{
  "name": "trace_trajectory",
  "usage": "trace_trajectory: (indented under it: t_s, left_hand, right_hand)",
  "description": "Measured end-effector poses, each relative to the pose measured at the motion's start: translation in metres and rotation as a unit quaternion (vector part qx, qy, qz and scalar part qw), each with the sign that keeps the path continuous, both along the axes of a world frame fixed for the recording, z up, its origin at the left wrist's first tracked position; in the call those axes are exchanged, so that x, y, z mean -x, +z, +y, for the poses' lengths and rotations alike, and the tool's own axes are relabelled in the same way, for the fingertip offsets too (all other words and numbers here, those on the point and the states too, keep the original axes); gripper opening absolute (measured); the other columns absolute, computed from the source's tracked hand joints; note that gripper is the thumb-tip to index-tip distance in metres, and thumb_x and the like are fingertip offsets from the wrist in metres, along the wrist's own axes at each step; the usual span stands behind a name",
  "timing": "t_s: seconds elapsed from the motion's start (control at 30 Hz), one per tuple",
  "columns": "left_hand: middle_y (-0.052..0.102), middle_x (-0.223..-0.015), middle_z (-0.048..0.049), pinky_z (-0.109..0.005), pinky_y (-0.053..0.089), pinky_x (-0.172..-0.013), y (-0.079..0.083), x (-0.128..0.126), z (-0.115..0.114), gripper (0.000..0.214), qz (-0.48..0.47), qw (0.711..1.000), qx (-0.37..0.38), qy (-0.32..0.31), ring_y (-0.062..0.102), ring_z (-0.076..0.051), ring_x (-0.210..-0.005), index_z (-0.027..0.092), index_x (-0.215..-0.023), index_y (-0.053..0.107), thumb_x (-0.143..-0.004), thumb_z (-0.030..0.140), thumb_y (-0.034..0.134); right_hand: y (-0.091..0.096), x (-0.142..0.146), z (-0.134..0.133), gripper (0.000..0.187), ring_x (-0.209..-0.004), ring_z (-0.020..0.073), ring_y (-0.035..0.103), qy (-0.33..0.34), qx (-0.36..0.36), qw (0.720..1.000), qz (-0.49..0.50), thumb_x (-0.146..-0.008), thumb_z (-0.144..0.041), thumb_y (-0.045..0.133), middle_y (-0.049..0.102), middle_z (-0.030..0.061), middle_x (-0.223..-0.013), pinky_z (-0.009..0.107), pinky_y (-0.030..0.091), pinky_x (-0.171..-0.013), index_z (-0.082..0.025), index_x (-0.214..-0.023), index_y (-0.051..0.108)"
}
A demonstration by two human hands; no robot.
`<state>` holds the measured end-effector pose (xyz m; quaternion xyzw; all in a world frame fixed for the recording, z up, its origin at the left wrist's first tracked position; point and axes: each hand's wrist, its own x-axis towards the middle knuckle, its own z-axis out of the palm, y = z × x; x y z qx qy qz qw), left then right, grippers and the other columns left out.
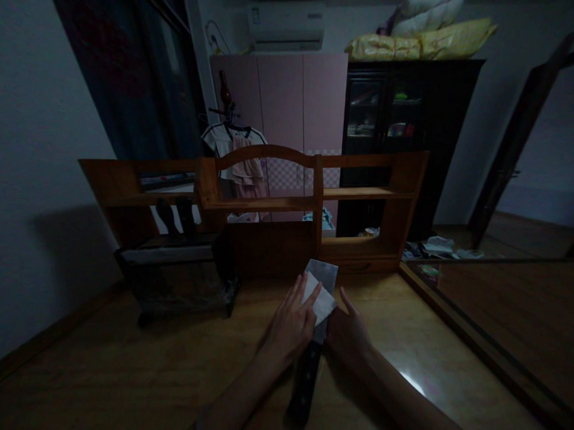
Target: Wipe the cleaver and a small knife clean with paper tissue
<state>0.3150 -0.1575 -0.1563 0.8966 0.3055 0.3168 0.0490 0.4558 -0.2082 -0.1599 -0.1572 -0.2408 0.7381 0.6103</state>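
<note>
Cleaver [306, 374] on dim wooden desk [155, 370], left hand [291, 324] flat on tissue [321, 298], right hand [350, 335] grip unclear

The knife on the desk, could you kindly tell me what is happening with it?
A person has a broad knife lying on the wooden desk, its dark handle toward them. Their left hand presses a white cloth flat on the blade, while the right hand rests against the blade's other side. A knife rack stands to the left.

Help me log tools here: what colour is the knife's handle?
Black or very dark, seen in the head view: the knife's handle lies on the wooden desk.
</note>
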Motion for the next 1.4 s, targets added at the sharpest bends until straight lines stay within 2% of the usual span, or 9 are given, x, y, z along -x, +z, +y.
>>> trace_trajectory:
  t_s: [0.13, 0.33, 0.5, 0.67, 0.8, 1.07, 1.23, 1.4]
  left_hand:
    - [0.009, -0.155, 0.0021, -0.040, 0.019, -0.117, -0.005, 0.003, 0.006, 0.053, -0.066, 0.996, 0.052, 0.003, 0.008, -0.018, -0.142, 0.025, -0.147, 0.024, -0.094, 0.019, 0.029]
    - [0.019, -0.153, 0.0002, -0.038, 0.021, -0.117, -0.008, 0.007, 0.009, 0.051, -0.139, 0.983, 0.116, -0.007, 0.017, -0.015, -0.141, 0.025, -0.148, 0.016, -0.098, 0.023, 0.021]
    - [0.016, -0.154, 0.0002, -0.042, 0.021, -0.117, -0.006, 0.007, 0.007, 0.053, -0.135, 0.986, 0.098, -0.012, 0.012, -0.017, -0.142, 0.026, -0.149, 0.012, -0.097, 0.021, 0.022]
    - [0.006, -0.156, -0.0004, -0.043, 0.021, -0.116, 0.002, 0.006, 0.003, 0.058, -0.066, 0.998, 0.023, -0.002, 0.010, -0.019, -0.142, 0.025, -0.148, 0.018, -0.092, 0.015, 0.031]
    - [0.012, -0.155, -0.0009, -0.044, 0.020, -0.116, 0.005, 0.007, 0.004, 0.061, -0.021, 1.000, -0.013, 0.006, 0.011, -0.022, -0.142, 0.026, -0.147, 0.023, -0.089, 0.015, 0.039]
    - [0.024, -0.152, -0.0025, -0.043, 0.030, -0.111, 0.003, 0.010, 0.004, 0.054, -0.030, 0.999, 0.030, -0.008, 0.027, -0.023, -0.138, 0.031, -0.146, 0.027, -0.093, 0.024, 0.038]
    - [0.030, -0.150, -0.0028, -0.040, 0.031, -0.111, 0.004, 0.008, 0.003, 0.048, -0.045, 0.998, 0.039, -0.011, 0.030, -0.022, -0.137, 0.030, -0.143, 0.033, -0.095, 0.035, 0.036]
    - [0.030, -0.150, -0.0006, -0.041, 0.030, -0.112, 0.002, 0.007, 0.003, 0.046, -0.053, 0.998, 0.031, -0.010, 0.028, -0.021, -0.138, 0.032, -0.142, 0.036, -0.096, 0.036, 0.035]
  right_hand:
    - [-0.002, -0.002, -0.001, 0.046, -0.100, 0.0229, 0.064, -0.010, 0.012, 1.000, -0.013, -0.091, -0.054, 0.039, 0.070, 0.0063, -0.104, 0.040, 0.047, -0.087, -0.021, -0.119, 0.056]
    - [0.004, -0.001, -0.005, 0.044, -0.094, 0.0225, 0.065, -0.013, 0.013, 0.999, -0.030, -0.091, -0.054, 0.039, 0.071, 0.0068, -0.098, 0.039, 0.048, -0.085, -0.019, -0.110, 0.059]
    - [0.008, 0.001, -0.007, 0.047, -0.095, 0.0238, 0.065, -0.007, 0.005, 1.000, -0.020, -0.091, -0.054, 0.040, 0.071, 0.0088, -0.099, 0.040, 0.048, -0.083, -0.017, -0.114, 0.058]
    - [0.008, 0.000, -0.006, 0.047, -0.092, 0.0225, 0.066, -0.016, 0.011, 1.000, -0.013, -0.090, -0.053, 0.043, 0.071, 0.0076, -0.098, 0.038, 0.048, -0.083, -0.017, -0.115, 0.058]
    - [0.005, -0.001, -0.005, 0.047, -0.093, 0.0219, 0.066, -0.021, 0.012, 1.000, -0.001, -0.091, -0.051, 0.041, 0.071, 0.0074, -0.099, 0.037, 0.047, -0.085, -0.016, -0.119, 0.056]
    - [0.003, -0.002, -0.006, 0.048, -0.087, 0.0231, 0.067, -0.018, 0.011, 1.000, -0.010, -0.090, -0.054, 0.041, 0.072, 0.0081, -0.092, 0.038, 0.047, -0.083, -0.015, -0.108, 0.061]
    - [0.003, -0.003, -0.006, 0.048, -0.090, 0.0235, 0.066, -0.023, 0.025, 0.999, -0.006, -0.090, -0.054, 0.041, 0.072, 0.0081, -0.091, 0.038, 0.047, -0.086, -0.014, -0.107, 0.062]
    - [0.000, -0.003, -0.005, 0.047, -0.089, 0.0227, 0.067, -0.028, 0.017, 0.999, -0.002, -0.089, -0.053, 0.043, 0.072, 0.0081, -0.094, 0.037, 0.048, -0.083, -0.015, -0.109, 0.062]
